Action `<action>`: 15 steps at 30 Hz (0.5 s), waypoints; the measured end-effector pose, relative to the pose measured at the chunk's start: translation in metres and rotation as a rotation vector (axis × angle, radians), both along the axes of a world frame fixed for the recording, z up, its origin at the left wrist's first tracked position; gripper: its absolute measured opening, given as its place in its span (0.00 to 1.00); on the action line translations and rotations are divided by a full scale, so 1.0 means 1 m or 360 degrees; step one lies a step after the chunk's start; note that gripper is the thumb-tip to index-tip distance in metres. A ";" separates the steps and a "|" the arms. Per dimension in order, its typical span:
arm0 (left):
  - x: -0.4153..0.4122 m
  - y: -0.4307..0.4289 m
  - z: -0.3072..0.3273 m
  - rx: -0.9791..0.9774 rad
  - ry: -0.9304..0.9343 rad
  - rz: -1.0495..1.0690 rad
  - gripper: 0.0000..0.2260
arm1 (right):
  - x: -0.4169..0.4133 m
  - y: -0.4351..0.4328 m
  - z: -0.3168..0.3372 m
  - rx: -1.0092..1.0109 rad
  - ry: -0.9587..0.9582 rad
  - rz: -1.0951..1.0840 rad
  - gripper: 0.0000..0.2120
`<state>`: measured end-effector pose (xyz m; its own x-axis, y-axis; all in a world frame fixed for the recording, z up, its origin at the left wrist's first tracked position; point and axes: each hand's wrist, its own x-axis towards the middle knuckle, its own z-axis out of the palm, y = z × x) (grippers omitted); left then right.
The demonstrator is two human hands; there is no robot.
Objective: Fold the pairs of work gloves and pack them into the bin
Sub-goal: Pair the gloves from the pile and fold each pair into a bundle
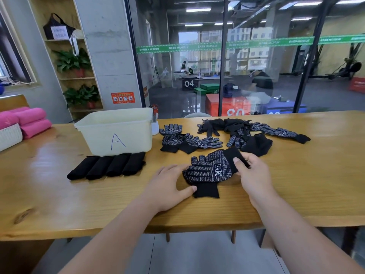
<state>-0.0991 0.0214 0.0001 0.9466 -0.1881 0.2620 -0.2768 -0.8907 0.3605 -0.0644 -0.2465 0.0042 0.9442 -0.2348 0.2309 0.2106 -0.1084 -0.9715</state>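
Wooden table (49, 194) with bare room at its near left and far right.
Folded gloves (106, 166) lie just before the open-topped bin (116, 135); loose gloves (197, 143) crowd the middle beside it.

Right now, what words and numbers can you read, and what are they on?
"A": white plastic bin, front wall.
"04": dark box behind the glass.
"03": red box behind the glass.
"MAXIMUM": green strip on the glass.
Unreadable: orange wall sign, paper label on black bag, print on dotted black gloves.

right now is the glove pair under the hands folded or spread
Spread: the glove pair lies flat, fingers and cuffs extended; right hand pinches one cuff.
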 end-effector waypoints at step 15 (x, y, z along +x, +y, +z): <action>0.000 0.002 0.002 -0.0224 0.0039 0.0042 0.39 | -0.002 0.016 0.116 -0.0417 -0.0208 0.0494 0.08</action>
<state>-0.0987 0.0238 0.0019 0.9572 -0.1259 0.2608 -0.2434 -0.8378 0.4888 -0.0660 -0.2309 0.1201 0.9197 0.1386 0.3672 0.3916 -0.2600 -0.8826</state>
